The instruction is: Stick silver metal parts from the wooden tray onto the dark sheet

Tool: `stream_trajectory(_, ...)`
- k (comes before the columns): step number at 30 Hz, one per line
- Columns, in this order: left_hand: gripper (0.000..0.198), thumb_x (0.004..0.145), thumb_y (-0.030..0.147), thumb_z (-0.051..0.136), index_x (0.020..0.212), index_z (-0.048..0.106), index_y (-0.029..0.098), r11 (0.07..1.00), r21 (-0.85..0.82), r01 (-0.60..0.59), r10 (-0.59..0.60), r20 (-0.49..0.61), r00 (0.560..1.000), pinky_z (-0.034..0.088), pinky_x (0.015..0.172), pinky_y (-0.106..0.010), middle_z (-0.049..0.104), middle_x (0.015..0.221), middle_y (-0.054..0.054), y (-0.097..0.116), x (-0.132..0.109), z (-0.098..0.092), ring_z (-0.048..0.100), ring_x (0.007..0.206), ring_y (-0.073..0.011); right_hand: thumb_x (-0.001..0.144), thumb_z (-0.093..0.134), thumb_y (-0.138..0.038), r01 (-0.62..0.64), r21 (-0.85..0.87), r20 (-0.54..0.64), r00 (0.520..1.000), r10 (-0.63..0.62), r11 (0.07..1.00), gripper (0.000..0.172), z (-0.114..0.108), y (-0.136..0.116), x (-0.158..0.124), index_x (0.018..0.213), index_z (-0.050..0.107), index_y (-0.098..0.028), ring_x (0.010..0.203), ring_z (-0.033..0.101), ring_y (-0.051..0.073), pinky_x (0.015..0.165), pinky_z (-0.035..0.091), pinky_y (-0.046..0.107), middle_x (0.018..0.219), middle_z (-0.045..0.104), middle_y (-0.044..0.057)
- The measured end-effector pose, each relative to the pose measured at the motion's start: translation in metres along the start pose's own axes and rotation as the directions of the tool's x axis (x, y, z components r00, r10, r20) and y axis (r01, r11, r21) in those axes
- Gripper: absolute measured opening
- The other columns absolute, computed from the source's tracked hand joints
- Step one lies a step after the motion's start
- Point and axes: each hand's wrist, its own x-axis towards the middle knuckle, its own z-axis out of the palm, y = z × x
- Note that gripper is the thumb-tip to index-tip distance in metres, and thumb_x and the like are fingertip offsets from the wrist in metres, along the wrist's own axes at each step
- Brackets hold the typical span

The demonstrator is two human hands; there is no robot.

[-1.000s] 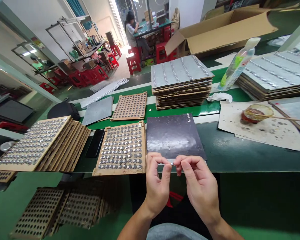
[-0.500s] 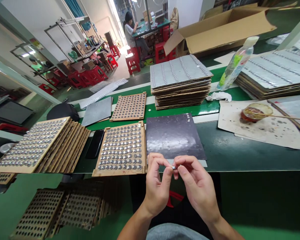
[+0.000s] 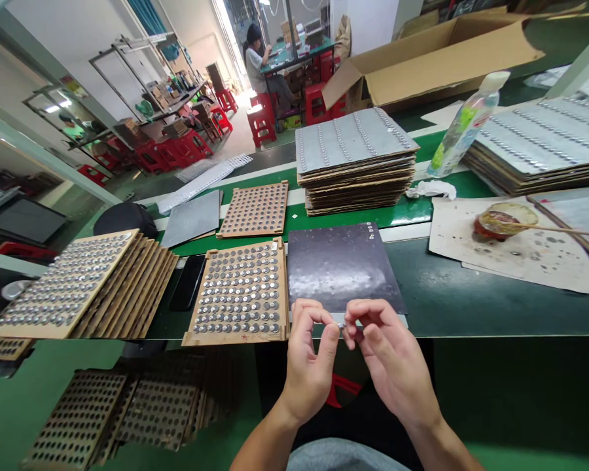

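Observation:
My left hand (image 3: 308, 366) pinches a small shiny metal piece (image 3: 341, 326) between thumb and forefinger, just over the table's front edge. Close beside it is my right hand (image 3: 392, 360), its curled fingertips at the piece and its thumb held apart from them. Whether those fingertips touch the piece is hard to make out. Behind both hands lies a dark flat sheet (image 3: 341, 261) with several tiny metal pieces (image 3: 370, 230) at its far right corner. Left of the sheet, a wooden tray (image 3: 189, 337) holds rows of round metal parts (image 3: 240, 288).
Stacked trays (image 3: 132, 288) and a black phone (image 3: 187, 281) are at left. Behind are another tray (image 3: 254, 209) and a stack of grey boards (image 3: 356, 140). At right stand a tilted-looking bottle (image 3: 466, 124) and a dish of amber paste (image 3: 500, 222) with a stick. A person (image 3: 260, 59) sits far off.
My right thumb has drawn back from the metal piece, and the right hand has shifted slightly right. The left hand keeps its pinch almost in place.

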Motion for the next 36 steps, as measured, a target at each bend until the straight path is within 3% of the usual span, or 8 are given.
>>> stream_trajectory(4,0.031,0.101,0.048,0.053,0.085,0.060,0.022,0.998,0.060,-0.024,0.027,-0.047,0.999,0.047,0.081,-0.033,0.052,0.090,-0.005,0.001,-0.002,0.003,0.052,0.087,-0.0214,0.092,0.071,-0.030,0.299,-0.328,0.020,0.951,-0.310,0.896,0.006,0.001,0.003,-0.006,0.091,0.067,-0.026,0.079,0.062,0.017,0.068,0.055,0.027,0.092,0.062,0.004)
stream_trajectory(7,0.030,0.101,0.046,0.054,0.085,0.059,0.022,0.996,0.083,-0.023,0.030,-0.082,0.996,0.045,0.081,-0.033,0.051,0.090,-0.005,0.003,-0.004,0.005,0.052,0.087,-0.0214,0.092,0.066,-0.017,0.395,-0.499,0.059,0.904,-0.424,0.771,0.011,0.002,0.005,-0.008,0.087,0.065,-0.026,0.087,0.064,0.019,0.075,0.054,0.030,0.092,0.063,0.004)
stream_trajectory(17,0.029,0.102,0.045,0.053,0.085,0.056,0.022,0.999,0.050,-0.003,0.007,-0.096,0.995,0.044,0.080,-0.032,0.050,0.089,-0.003,0.004,-0.003,0.006,0.051,0.085,-0.0195,0.093,0.062,-0.014,0.375,-0.458,0.062,0.918,-0.391,0.806,0.012,0.003,0.011,-0.009,0.090,0.063,-0.025,0.079,0.066,0.018,0.068,0.055,0.027,0.089,0.066,0.004)
stream_trajectory(25,0.038,0.098,0.054,0.055,0.080,0.055,0.021,0.992,-0.062,0.113,-0.117,-0.060,0.991,0.047,0.072,-0.028,0.053,0.082,-0.002,0.004,0.005,0.006,0.054,0.077,-0.0172,0.096,0.060,-0.018,0.334,-0.461,0.038,0.933,-0.358,0.822,0.007,-0.005,0.022,-0.002,0.096,0.062,-0.024,0.083,0.070,0.018,0.070,0.059,0.028,0.095,0.068,0.004)
stream_trajectory(28,0.036,0.100,0.051,0.047,0.081,0.056,0.021,0.972,0.160,0.171,-0.157,-0.097,0.983,0.049,0.073,-0.029,0.057,0.082,-0.003,-0.012,0.023,-0.013,0.058,0.078,-0.0183,0.096,0.062,-0.027,0.298,-0.585,0.009,0.932,-0.361,0.754,0.014,-0.022,0.032,0.013,0.109,0.061,-0.024,0.086,0.070,0.020,0.077,0.059,0.034,0.104,0.070,0.007)
stream_trajectory(31,0.030,0.099,0.043,0.047,0.086,0.059,0.019,0.913,0.326,0.245,-0.175,-0.230,0.957,0.051,0.081,-0.032,0.061,0.088,-0.005,-0.033,0.057,-0.048,0.060,0.085,-0.0195,0.094,0.061,-0.037,0.222,-0.790,0.011,0.937,-0.348,0.572,0.025,-0.049,0.040,0.040,0.114,0.061,-0.022,0.081,0.066,0.021,0.074,0.057,0.037,0.108,0.069,0.010)
stream_trajectory(33,0.027,0.098,0.040,0.052,0.089,0.064,0.018,0.846,0.426,0.321,-0.188,-0.326,0.927,0.051,0.088,-0.036,0.064,0.098,-0.008,-0.046,0.084,-0.076,0.062,0.094,-0.0217,0.091,0.058,-0.039,0.186,-0.867,0.020,0.940,-0.340,0.463,0.026,-0.068,0.046,0.062,0.110,0.062,-0.022,0.087,0.064,0.025,0.075,0.055,0.039,0.106,0.068,0.011)
stream_trajectory(36,0.024,0.097,0.037,0.062,0.107,0.068,0.016,0.711,0.553,0.434,-0.198,-0.436,0.878,0.051,0.095,-0.045,0.066,0.116,-0.010,-0.059,0.121,-0.112,0.063,0.107,-0.0248,0.087,0.056,-0.038,0.162,-0.902,0.023,0.943,-0.331,0.400,0.021,-0.090,0.053,0.093,0.099,0.063,-0.022,0.096,0.060,0.030,0.086,0.050,0.046,0.102,0.068,0.013)
